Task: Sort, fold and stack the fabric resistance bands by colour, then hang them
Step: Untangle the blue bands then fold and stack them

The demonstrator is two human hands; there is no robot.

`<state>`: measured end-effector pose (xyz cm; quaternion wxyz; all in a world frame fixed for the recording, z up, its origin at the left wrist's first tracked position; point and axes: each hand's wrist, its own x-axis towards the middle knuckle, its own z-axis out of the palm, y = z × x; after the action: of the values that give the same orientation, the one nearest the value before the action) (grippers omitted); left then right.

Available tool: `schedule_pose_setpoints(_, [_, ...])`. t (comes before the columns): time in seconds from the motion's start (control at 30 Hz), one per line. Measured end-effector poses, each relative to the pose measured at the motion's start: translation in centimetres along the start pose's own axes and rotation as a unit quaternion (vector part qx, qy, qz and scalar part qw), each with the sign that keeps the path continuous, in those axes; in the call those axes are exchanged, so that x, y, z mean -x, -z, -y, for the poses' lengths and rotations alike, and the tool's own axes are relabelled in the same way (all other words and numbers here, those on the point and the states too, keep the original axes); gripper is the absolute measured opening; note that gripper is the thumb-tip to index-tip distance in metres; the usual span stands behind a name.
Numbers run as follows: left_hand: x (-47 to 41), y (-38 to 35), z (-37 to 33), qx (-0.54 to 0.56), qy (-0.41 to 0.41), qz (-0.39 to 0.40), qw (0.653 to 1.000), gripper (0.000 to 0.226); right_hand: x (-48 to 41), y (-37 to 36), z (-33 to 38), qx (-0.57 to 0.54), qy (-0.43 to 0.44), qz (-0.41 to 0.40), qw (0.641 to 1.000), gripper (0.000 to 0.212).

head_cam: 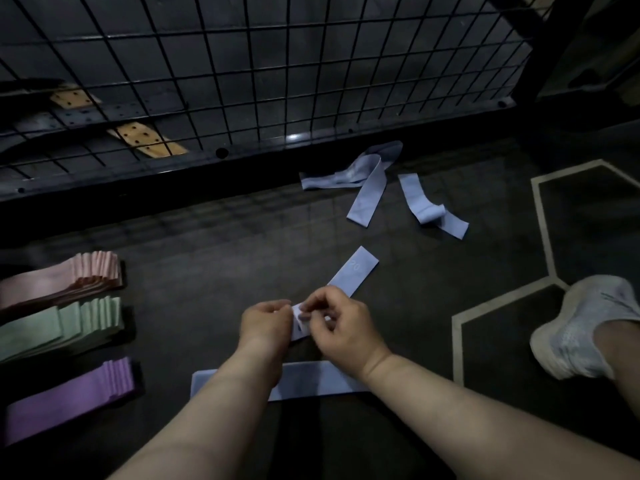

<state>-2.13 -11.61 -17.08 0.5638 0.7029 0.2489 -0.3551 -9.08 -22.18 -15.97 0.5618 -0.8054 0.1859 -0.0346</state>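
Note:
Both my hands hold one light blue band (353, 270) that lies stretched away from me on the dark floor. My left hand (265, 322) pinches its near end, and my right hand (341, 323) pinches the same end beside it. Another blue band (308, 379) lies flat under my forearms. Loose blue bands (367, 181) lie tangled further off, with one more blue band (429, 206) curled to their right. At the left stand three folded stacks: pink (69, 278), green (62, 323) and purple (69, 393).
A black wire grid panel (242, 64) stands along the far side of the floor. My foot in a white shoe (581, 323) rests at the right. Pale lines (540, 216) mark the floor there.

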Motion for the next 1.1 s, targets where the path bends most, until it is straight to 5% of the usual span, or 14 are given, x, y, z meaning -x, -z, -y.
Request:
schedule_pose_setpoints(0.07, [0.1,0.3,0.1,-0.099,-0.073,-0.003,0.992,0.018,-1.2,0.7,0.3,0.070,0.009,0.004,0.998,0.035])
schedule_pose_setpoints(0.17, [1.1,1.1,-0.3,-0.241,-0.221,0.111,0.939,0.021,-2.8,1.7,1.6,0.242,-0.006,0.194,0.951,0.063])
schedule_pose_setpoints(0.27, [2.1,2.8,-0.8,-0.346,-0.301,0.157,0.875,0.020,-2.9,2.6,2.2,0.319,-0.038,0.308,0.895,0.044])
schedule_pose_setpoints(0.37, [2.2,4.7,-1.8,-0.339,-0.315,0.104,0.880,0.020,-2.5,4.4,1.7,0.433,0.000,0.323,0.841,0.016])
schedule_pose_setpoints(0.53, [2.3,8.3,-3.2,-0.287,-0.351,0.031,0.891,0.018,-1.9,7.2,3.7,0.543,-0.044,0.314,0.778,0.005])
schedule_pose_setpoints(0.63, [2.8,10.0,-3.6,-0.236,-0.327,-0.019,0.915,0.016,-0.9,8.9,3.5,0.545,-0.077,0.273,0.789,0.007])
schedule_pose_setpoints(0.83, [3.9,12.9,-1.8,-0.224,-0.249,-0.029,0.942,0.007,2.0,9.9,3.7,0.271,-0.175,0.117,0.939,0.011])
schedule_pose_setpoints(1.0, [3.4,14.0,1.8,-0.124,-0.139,-0.062,0.981,0.019,4.7,7.4,2.2,0.078,-0.298,-0.023,0.951,0.019])
schedule_pose_setpoints(1.1, [2.9,13.9,3.5,-0.130,-0.107,-0.069,0.983,0.016,5.6,5.7,0.3,0.071,-0.334,-0.039,0.939,0.022])
